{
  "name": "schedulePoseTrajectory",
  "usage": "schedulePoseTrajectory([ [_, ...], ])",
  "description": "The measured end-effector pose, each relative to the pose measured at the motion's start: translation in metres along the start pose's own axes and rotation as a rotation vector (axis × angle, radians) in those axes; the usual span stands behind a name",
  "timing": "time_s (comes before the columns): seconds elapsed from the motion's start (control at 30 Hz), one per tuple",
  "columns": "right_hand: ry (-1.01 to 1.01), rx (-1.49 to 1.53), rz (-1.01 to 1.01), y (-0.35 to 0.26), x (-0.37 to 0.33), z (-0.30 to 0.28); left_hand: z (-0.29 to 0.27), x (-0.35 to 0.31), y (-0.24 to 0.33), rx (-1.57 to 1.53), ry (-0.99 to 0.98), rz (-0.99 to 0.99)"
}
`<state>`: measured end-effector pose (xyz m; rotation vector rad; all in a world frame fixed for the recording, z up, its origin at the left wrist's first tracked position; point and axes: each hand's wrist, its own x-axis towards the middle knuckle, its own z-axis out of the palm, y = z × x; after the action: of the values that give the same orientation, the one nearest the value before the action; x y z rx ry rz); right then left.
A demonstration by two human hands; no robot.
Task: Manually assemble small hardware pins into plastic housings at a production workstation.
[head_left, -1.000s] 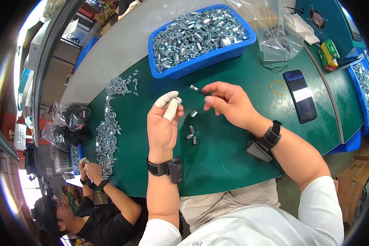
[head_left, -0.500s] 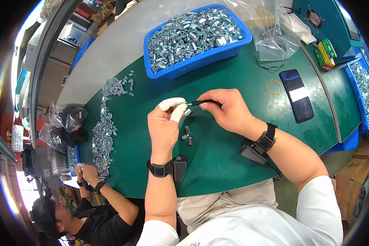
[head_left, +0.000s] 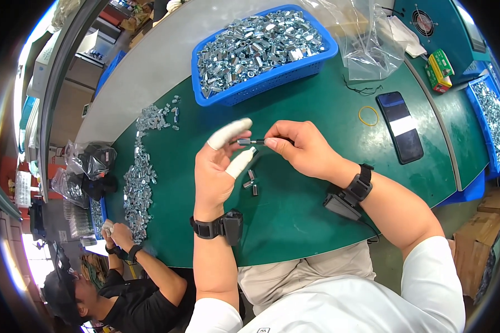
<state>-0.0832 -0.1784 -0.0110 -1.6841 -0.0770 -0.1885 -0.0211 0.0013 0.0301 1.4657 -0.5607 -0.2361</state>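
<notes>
The left hand has its covered fingers apart; between them, a metal hex piece sits at the tip of a dark tool clamped by the right hand's fingers. A loose fit could drop the piece deskward.

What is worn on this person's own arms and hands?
The left hand has white finger cots on thumb and forefinger; the right hand shows none. Each wrist carries a black strap with a black box-shaped module; a thin dark cable trails from the right one. Short white sleeves leave both forearms bare.
</notes>
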Motion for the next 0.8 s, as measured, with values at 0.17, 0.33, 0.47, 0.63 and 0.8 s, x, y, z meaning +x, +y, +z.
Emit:
schedulePoseTrajectory([
  [0.17, 0.016, -0.011, -0.05, 0.001, 0.0, 0.001, -0.01, 0.002, -0.011, 0.058, 0.125, -0.081],
  [0.33, -0.03, -0.048, 0.004, -0.001, -0.001, 0.001, -0.021, -0.001, -0.016, 0.461, -0.034, -0.147],
  [0.47, -0.076, -0.012, 0.068, -0.001, 0.0, -0.002, -0.016, -0.002, -0.016, 0.596, -0.036, 0.04],
  [0.63, -0.134, 0.102, 0.13, 0.007, 0.003, -0.004, -0.012, -0.002, -0.008, 0.702, -0.05, 0.205],
  [0.8, -0.164, 0.265, 0.249, 0.008, 0.005, -0.009, -0.006, -0.001, -0.008, 0.629, 0.009, 0.256],
])
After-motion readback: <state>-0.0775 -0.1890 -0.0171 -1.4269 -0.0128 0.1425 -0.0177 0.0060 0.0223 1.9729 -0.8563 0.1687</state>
